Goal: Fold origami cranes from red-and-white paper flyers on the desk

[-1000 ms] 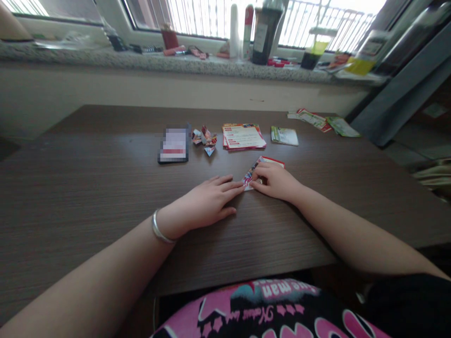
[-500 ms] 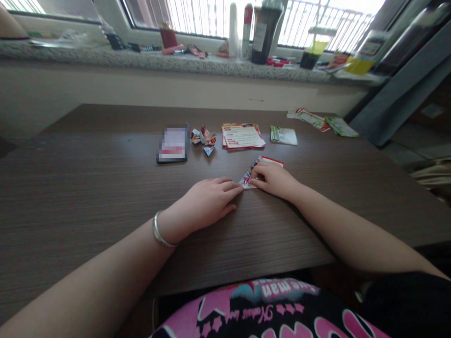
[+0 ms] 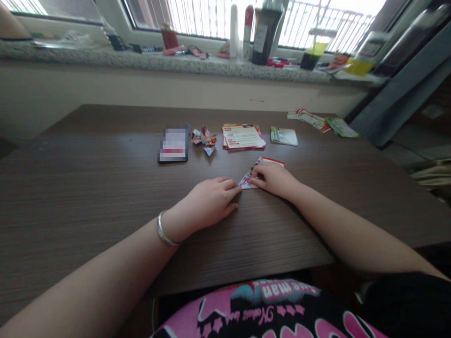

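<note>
A folded sheet of printed paper point(image 3: 246, 181) with a slanted left edge and a red-bordered far edge lies on the brown table. My right hand point(image 3: 276, 178) rests on top of it, fingers curled and pressed onto the paper, hiding much of it. My left hand point(image 3: 213, 202), a silver bangle at the wrist, lies palm down with fingers stretched out. Its fingertips touch the paper's near-left corner. Just beyond sit a stack of printed cards point(image 3: 243, 136) and a small folded-paper piece point(image 3: 205, 138) with several points.
A tablet or phone point(image 3: 173, 144) with a blurred screen lies left of the paper piece. Right of the cards is a smaller green-and-white stack point(image 3: 284, 136), with loose leaflets point(image 3: 313, 120) farther back. Bottles and small items crowd the stone windowsill point(image 3: 211, 65).
My left hand has shifted very slightly to the right along the paper's corner. The right hand and the paper look almost the same.
</note>
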